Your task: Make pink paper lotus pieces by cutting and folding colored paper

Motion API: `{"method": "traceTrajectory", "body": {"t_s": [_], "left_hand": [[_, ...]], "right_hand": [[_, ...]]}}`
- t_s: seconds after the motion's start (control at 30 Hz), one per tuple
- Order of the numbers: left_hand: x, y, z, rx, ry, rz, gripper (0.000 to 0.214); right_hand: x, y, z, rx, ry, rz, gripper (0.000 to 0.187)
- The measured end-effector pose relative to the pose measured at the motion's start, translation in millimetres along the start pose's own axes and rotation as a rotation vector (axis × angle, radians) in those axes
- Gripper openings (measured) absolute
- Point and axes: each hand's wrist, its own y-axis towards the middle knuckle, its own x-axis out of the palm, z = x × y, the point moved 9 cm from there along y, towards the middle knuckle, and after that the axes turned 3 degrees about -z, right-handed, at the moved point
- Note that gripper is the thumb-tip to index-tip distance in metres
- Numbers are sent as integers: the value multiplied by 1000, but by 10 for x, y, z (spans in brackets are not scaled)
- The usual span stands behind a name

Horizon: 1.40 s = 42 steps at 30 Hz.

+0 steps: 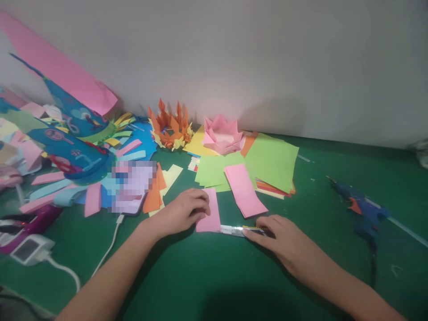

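My left hand point(186, 209) rests on the green table with curled fingers pressing the left edge of a small pink paper strip point(211, 214). My right hand point(276, 235) lies low to the right, fingers closed over a utility knife point(236, 230) whose silver blade end touches the strip's lower right corner. Just behind lies a stack of pink paper rectangles point(244, 189).
Green sheets point(272, 160) over other coloured paper, a pink folded flower point(222, 133) and an orange one point(170, 125) sit near the wall. A phone point(133, 187) with cable, blue paper cones point(73, 133) and strips fill the left. A blue glue gun point(361, 209) lies right.
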Motion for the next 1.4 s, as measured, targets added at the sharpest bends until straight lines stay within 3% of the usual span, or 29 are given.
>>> {"method": "traceTrajectory", "body": {"t_s": [0.73,1.1,1.23,1.4], "left_hand": [[8,21,-59,-43,-54,-14,14],[3,3,-38,-20,-16,-9,21],[46,-8,35,42,72,-51,35],[56,-28,16,-7,160,-92,37]], "right_hand": [[110,191,-228,5,6,6,50],[103,49,-231,-9,-24,-10,49],[40,-28,-151,-4,-35,-13,51],[-26,-158,123,35,-103,-20,52]]}}
